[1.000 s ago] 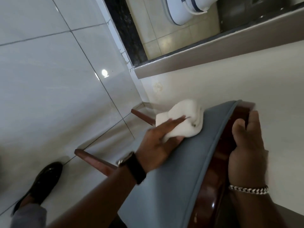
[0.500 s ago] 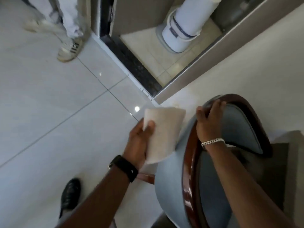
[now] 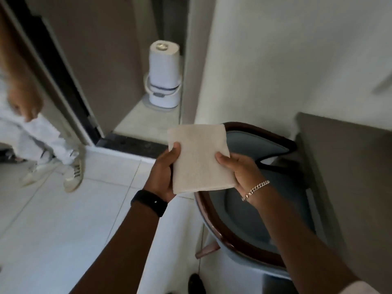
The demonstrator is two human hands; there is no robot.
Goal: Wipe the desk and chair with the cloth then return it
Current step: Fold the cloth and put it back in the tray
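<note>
A flat, square, nubbly white cloth (image 3: 200, 158) is held above the chair's (image 3: 250, 211) glossy curved wooden rim, left hand (image 3: 164, 174) and right hand (image 3: 240, 171) fingers pinching its opposite edges.

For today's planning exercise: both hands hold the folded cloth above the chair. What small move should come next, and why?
Probably lower the cloth onto the chair seat: left hand and right hand hold it flat, just above the blue cushion.

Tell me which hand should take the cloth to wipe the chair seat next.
Probably the right hand: it already grips the cloth directly above the chair seat. The left hand holds the far edge, over the floor.
</note>
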